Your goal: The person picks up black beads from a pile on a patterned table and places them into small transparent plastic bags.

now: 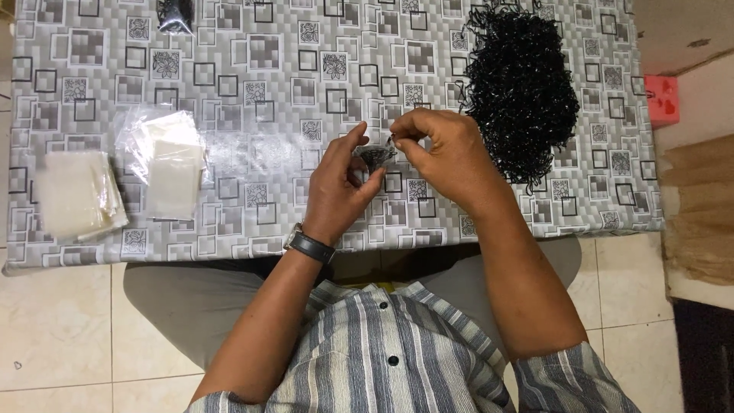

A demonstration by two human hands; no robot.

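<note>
My left hand [336,187] and my right hand [443,153] meet over the middle of the table, both pinching a small clear plastic bag [376,156] with dark pieces inside. A black watch [310,246] sits on my left wrist. To the right of my right hand lies a big heap of small black pieces [521,88]. The bag is partly hidden by my fingers.
The low table [252,76] has a grey cloth with square patterns. Clear empty bags [168,157] and a stack of whitish bags [76,191] lie at the left. A dark filled bag [174,14] is at the far edge. A pink object [662,99] is at the right.
</note>
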